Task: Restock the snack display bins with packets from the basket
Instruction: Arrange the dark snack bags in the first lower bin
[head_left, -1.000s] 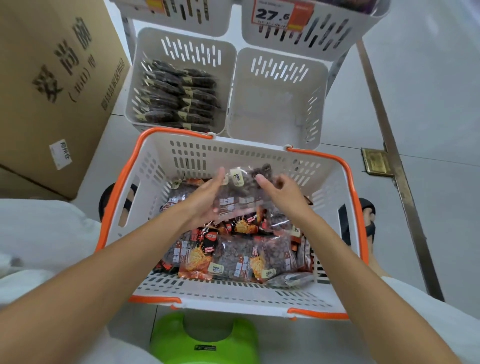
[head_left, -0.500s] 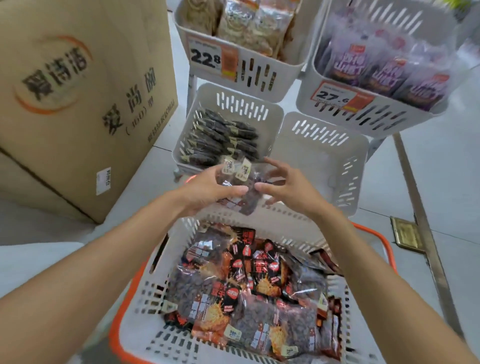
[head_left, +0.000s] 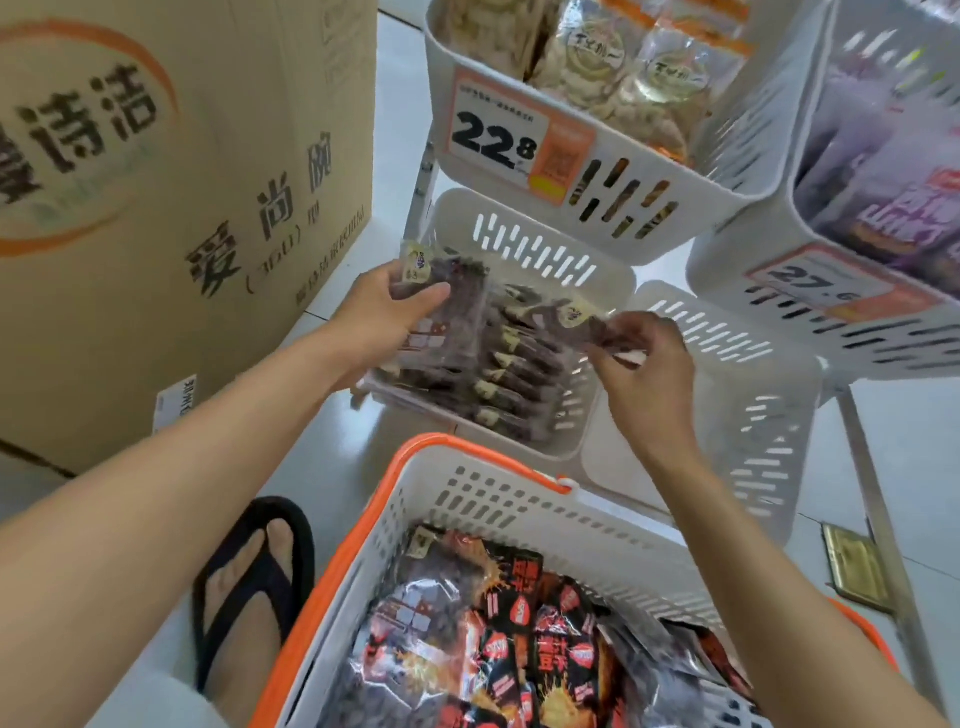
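Curling the left fingers (head_left: 428, 295) round the top end of a clear packet of dark snacks (head_left: 460, 317), thumb pressing across its front, and holding it upright just above the stocked row (head_left: 514, 374) in the lower-left display bin (head_left: 524, 244). Pinching a labelled packet corner (head_left: 584, 325) tight between the right fingers (head_left: 636, 335); not possible to tell whether that corner belongs to the same packet or to a second one.

Probably running a few risks here. Gripping slick film only at its edges, so possibly letting it slide free and drop onto the floor (head_left: 332, 415) beside the bin or back into the basket (head_left: 488, 499). Pulling the two grips apart, perhaps stretching or tearing a seal. Pushing down hard, likely toppling the standing row or wedging the newcomer crooked. Drifting rightward, maybe landing it in the neighbouring bin (head_left: 727, 374).

Reaching the left hand (head_left: 384, 312) forward, palm facing inward, wrist about level, forearm stretching long from the lower left. Bending the right hand (head_left: 649, 379) downward at the wrist, knuckles facing up, hovering over the wall between the two lower bins, forearm rising from the lower right across the basket.
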